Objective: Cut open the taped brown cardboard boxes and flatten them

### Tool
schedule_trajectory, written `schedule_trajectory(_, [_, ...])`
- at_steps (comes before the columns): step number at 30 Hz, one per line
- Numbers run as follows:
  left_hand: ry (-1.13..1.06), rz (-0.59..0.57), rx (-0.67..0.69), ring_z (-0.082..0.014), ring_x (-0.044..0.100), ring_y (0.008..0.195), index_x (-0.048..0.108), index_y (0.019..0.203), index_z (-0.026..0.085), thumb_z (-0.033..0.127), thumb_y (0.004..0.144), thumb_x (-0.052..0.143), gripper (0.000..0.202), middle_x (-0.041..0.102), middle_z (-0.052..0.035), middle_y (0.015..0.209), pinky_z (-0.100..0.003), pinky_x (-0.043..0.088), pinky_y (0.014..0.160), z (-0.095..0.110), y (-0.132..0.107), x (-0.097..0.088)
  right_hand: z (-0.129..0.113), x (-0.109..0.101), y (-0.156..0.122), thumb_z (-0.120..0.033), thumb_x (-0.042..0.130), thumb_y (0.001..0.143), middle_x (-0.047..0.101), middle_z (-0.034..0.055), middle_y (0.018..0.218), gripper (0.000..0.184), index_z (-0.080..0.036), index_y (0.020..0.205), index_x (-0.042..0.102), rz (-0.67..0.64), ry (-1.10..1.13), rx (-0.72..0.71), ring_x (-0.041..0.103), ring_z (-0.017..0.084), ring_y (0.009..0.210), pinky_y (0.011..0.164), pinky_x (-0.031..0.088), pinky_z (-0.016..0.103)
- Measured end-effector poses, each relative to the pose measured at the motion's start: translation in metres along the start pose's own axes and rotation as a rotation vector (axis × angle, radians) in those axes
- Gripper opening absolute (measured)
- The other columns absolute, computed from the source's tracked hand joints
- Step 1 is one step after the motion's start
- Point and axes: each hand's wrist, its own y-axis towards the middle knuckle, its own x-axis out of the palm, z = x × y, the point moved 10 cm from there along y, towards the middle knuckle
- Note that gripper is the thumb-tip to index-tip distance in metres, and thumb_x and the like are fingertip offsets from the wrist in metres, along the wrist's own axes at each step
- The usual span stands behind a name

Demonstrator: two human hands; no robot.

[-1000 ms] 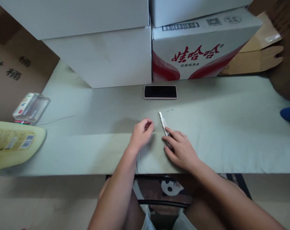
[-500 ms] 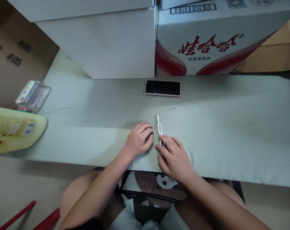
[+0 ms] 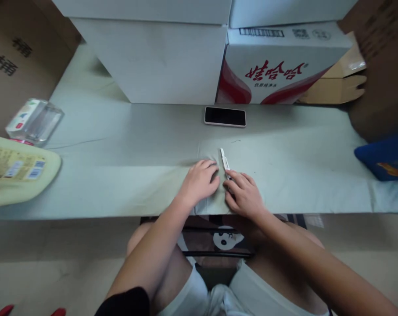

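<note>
A small white utility knife [image 3: 224,159] lies on the pale green cloth [image 3: 284,175] that covers the table. My right hand [image 3: 243,195] rests on the knife's near end, fingers laid flat over it. Beside it, my left hand [image 3: 201,181] presses flat on the cloth just left of the knife, fingers stretched out. A fold or edge of the cloth runs between the two hands. A black phone [image 3: 225,116] lies face up farther back.
White boxes [image 3: 152,61] and a red-and-white carton [image 3: 277,66] stand along the back. A yellow bottle [image 3: 17,175] and a clear plastic pack [image 3: 34,120] lie at the left. A blue object [image 3: 383,156] sits at the right edge, brown cardboard [image 3: 379,61] behind it.
My left hand has opened from a loose fist and come down flat on the cloth next to the knife. My right hand stays on the knife. The view has shifted.
</note>
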Motion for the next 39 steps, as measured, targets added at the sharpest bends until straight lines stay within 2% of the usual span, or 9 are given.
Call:
schedule_trajectory(4, [-0.081, 0.021, -0.018, -0.0366, 0.056, 0.131, 0.074, 0.1, 0.02, 0.024, 0.087, 0.06, 0.019, 0.067, -0.0162, 0.132, -0.059, 0.041, 0.114, 0.003, -0.004, -0.002, 0.006, 0.003, -0.003, -0.025, 0.055, 0.092, 0.062, 0.0154, 0.143, 0.022, -0.021, 0.109, 0.069, 0.003, 0.018, 0.057, 0.062, 0.03, 0.123, 0.107, 0.045, 0.047])
schedule_trajectory(7, [-0.069, -0.011, 0.015, -0.0353, 0.055, 0.132, 0.073, 0.098, 0.019, 0.024, 0.086, 0.062, 0.017, 0.066, -0.0156, 0.133, -0.056, 0.041, 0.116, 0.004, -0.012, 0.0, 0.021, -0.003, -0.008, -0.03, 0.058, 0.091, 0.06, 0.0166, 0.14, 0.023, -0.021, 0.108, 0.07, 0.067, -0.025, 0.202, 0.06, 0.033, 0.119, 0.1, 0.047, 0.05])
schedule_trajectory(11, [-0.169, -0.001, -0.033, -0.0334, 0.063, 0.119, 0.073, 0.096, 0.02, 0.025, 0.086, 0.06, 0.017, 0.069, -0.0145, 0.125, -0.052, 0.048, 0.108, -0.006, -0.021, -0.007, 0.033, -0.007, -0.002, -0.026, 0.054, 0.091, 0.068, 0.0132, 0.106, 0.019, -0.022, 0.098, 0.071, 0.078, 0.049, 0.344, 0.063, 0.03, 0.095, 0.086, 0.05, 0.047])
schedule_trajectory(16, [-0.41, 0.172, -0.166, -0.0307, 0.066, 0.111, 0.07, 0.103, 0.019, 0.033, 0.088, 0.062, 0.022, 0.072, -0.0139, 0.117, -0.049, 0.049, 0.103, -0.03, -0.032, -0.03, 0.015, -0.007, 0.033, -0.022, 0.049, 0.09, 0.065, 0.0055, 0.09, 0.014, -0.023, 0.097, 0.061, 0.186, 0.453, 0.37, 0.057, 0.019, 0.07, 0.065, 0.047, 0.034])
schedule_trajectory(19, [-0.599, 0.221, -0.214, -0.0261, 0.069, 0.104, 0.067, 0.108, 0.019, 0.04, 0.093, 0.057, 0.027, 0.074, -0.0123, 0.112, -0.041, 0.051, 0.095, -0.042, -0.037, -0.036, -0.009, 0.004, 0.048, -0.025, 0.05, 0.093, 0.064, 0.005, 0.092, 0.014, -0.023, 0.105, 0.055, 0.204, 0.612, 0.343, 0.057, 0.018, 0.071, 0.063, 0.046, 0.032])
schedule_trajectory(23, [-0.727, 0.253, -0.223, -0.0181, 0.066, 0.081, 0.066, 0.093, 0.019, 0.042, 0.093, 0.057, 0.025, 0.072, -0.0042, 0.086, -0.03, 0.05, 0.078, -0.053, -0.037, -0.041, -0.035, 0.026, 0.056, -0.026, 0.056, 0.089, 0.063, 0.0063, 0.101, 0.021, -0.023, 0.109, 0.051, 0.135, 0.767, 0.281, 0.058, 0.015, 0.072, 0.062, 0.046, 0.03])
schedule_trajectory(29, [-0.97, 0.2, -0.287, -0.0194, 0.069, 0.086, 0.069, 0.091, 0.018, 0.042, 0.086, 0.067, 0.024, 0.073, -0.0049, 0.085, -0.031, 0.053, 0.082, -0.067, -0.035, -0.032, -0.038, 0.036, 0.058, -0.026, 0.058, 0.085, 0.063, 0.0057, 0.097, 0.031, -0.022, 0.115, 0.051, 0.104, 0.792, 0.28, 0.059, 0.016, 0.069, 0.061, 0.048, 0.031])
schedule_trajectory(34, [-0.926, 0.241, -0.311, -0.0162, 0.063, 0.073, 0.07, 0.082, 0.017, 0.047, 0.085, 0.069, 0.03, 0.069, -0.004, 0.077, -0.028, 0.049, 0.07, -0.069, -0.038, -0.033, -0.041, 0.038, 0.058, -0.025, 0.059, 0.084, 0.061, 0.0001, 0.084, 0.028, -0.024, 0.11, 0.049, 0.102, 0.834, 0.27, 0.055, 0.013, 0.061, 0.058, 0.044, 0.029])
schedule_trajectory(39, [-0.868, 0.172, -0.264, -0.0135, 0.05, 0.063, 0.065, 0.074, 0.017, 0.056, 0.088, 0.064, 0.042, 0.055, 0.0, 0.065, -0.027, 0.039, 0.06, -0.056, -0.037, -0.025, -0.034, 0.038, 0.053, -0.026, 0.058, 0.086, 0.046, -0.0092, 0.064, 0.019, -0.025, 0.095, 0.042, 0.138, 0.952, 0.328, 0.045, 0.01, 0.05, 0.051, 0.037, 0.025])
